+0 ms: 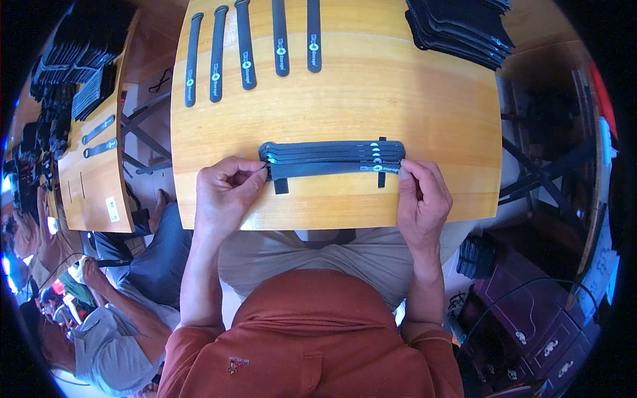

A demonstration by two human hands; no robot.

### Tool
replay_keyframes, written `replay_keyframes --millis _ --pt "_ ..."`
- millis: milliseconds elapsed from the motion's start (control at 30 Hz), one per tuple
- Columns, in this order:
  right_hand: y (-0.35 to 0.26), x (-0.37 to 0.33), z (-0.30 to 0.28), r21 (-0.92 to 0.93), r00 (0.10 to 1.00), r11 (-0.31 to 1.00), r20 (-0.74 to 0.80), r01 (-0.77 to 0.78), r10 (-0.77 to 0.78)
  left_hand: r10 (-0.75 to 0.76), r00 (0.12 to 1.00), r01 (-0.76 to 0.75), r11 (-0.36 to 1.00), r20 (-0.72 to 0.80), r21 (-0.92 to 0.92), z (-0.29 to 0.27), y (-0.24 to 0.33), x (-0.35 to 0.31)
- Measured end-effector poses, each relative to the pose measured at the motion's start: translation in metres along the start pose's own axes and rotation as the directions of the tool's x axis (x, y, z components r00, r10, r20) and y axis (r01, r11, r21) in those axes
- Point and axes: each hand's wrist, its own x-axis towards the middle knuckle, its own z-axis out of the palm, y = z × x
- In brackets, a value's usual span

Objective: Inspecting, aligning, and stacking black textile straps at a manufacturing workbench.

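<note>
A row of overlapping dark grey straps (325, 154) lies crosswise on the wooden table (318, 205) in front of me. Two short black strips (281, 186) stick out from under the straps, one near each end. My left hand (231, 189) pinches the left end of the nearest strap (325, 169) between thumb and fingers. At its other end, my right hand (426, 199) pinches the same strap, which carries a pale printed mark. This strap stretches level between both hands, against the front of the overlapped ones.
Several single straps (247, 53) lie side by side toward the table's far left. A stack of black strap bundles (461, 30) sits at the far right corner. On my left, another person (119, 331) sits by a second table (93, 179) with piled straps. Dark drawers (531, 325) stand at lower right.
</note>
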Motion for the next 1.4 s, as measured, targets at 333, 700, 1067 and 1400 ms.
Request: replay_keyframes --millis 333,700,1067,1400 --pt "0.004 -0.001 0.002 -0.030 0.993 0.994 -0.047 0.107 -0.109 0.007 1.000 -0.008 1.000 -0.016 -0.028 0.002 -0.004 -0.001" --pt "-0.009 -0.022 0.008 -0.125 0.899 0.891 0.085 0.437 -0.429 0.038 0.999 -0.036 0.997 -0.027 0.064 0.002 -0.006 0.001" --pt "-0.080 -0.043 0.047 0.175 0.895 0.902 0.148 0.394 -0.420 0.107 0.994 -0.105 0.992 -0.029 0.067 0.004 -0.006 0.002" --pt "-0.107 -0.060 0.064 0.283 0.870 0.873 0.188 0.396 -0.456 0.179 0.984 -0.174 0.978 -0.026 0.117 0.002 -0.009 0.005"
